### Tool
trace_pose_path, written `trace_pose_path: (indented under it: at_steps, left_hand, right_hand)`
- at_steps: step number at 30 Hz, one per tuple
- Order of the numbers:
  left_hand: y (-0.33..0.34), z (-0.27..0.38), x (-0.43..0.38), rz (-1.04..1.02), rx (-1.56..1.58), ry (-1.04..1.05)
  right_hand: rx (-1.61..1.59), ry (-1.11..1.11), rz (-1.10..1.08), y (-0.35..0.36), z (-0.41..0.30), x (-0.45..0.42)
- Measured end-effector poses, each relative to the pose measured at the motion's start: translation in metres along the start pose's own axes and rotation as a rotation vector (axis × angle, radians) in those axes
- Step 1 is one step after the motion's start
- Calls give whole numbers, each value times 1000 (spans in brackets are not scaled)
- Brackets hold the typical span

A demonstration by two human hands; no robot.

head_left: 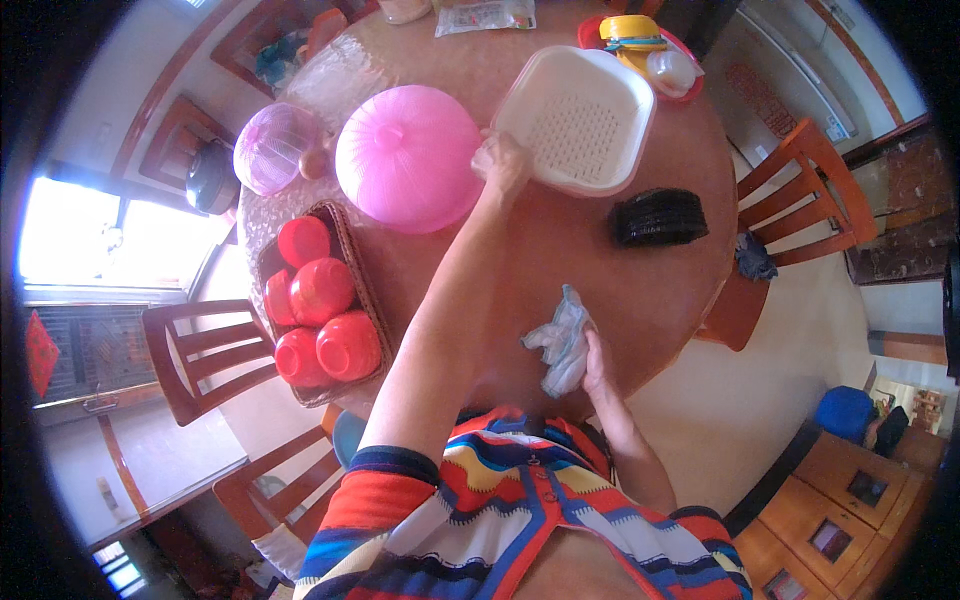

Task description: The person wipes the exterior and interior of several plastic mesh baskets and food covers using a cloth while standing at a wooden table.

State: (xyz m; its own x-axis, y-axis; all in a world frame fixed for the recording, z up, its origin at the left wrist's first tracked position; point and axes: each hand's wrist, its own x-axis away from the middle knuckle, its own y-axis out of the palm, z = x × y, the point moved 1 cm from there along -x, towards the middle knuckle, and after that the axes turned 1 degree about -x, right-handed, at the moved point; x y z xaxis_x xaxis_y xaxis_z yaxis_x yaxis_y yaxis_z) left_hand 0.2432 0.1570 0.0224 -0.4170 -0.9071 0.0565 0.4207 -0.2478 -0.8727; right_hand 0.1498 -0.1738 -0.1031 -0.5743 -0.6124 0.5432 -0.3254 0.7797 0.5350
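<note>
My left hand (504,163) reaches across the round table (487,300) and has its fingers closed on the near left rim of a white plastic draining basket (577,124) with a slotted bottom. A pink mesh dome cover (409,159) sits just left of that hand. Close to my body, my right hand (592,358) holds a crumpled pale cloth (564,345) with a bluish-green edge above the table. A black ribbed object (660,217) lies to the right, beyond the cloth; its kind is unclear.
Several red bowls (322,289) fill a woven basket (367,300) at the left. Behind it are a smaller purple mesh cover (274,150) and a round brown object (313,163). A red tray (590,34) holds a yellow-lidded container (630,34). Wooden chairs (810,191) stand around the table.
</note>
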Motion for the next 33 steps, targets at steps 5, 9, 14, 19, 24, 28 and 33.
trace_pose_path:
  at_steps: [5,9,14,19,24,28,33]
  left_hand:
    - [4,-1,-19,-97,-39,-12]
    - [-8,-4,-20,-247,66,45]
    - [-16,9,-21,-169,19,-62]
    - [-20,8,-25,-63,111,-11]
    - [-33,35,-21,-182,502,-208]
    - [-13,-22,-61,-258,824,-85]
    - [-79,24,-2,-245,1090,-80]
  right_hand:
    - [4,-3,19,-6,2,-5]
    - [20,44,172,-2,0,-1]
    - [27,55,122,1,-6,-1]
    - [16,64,123,5,-7,2]
    - [-19,94,111,-6,-4,-4]
    - [125,35,64,10,-5,2]
    - [49,24,64,0,-4,-5]
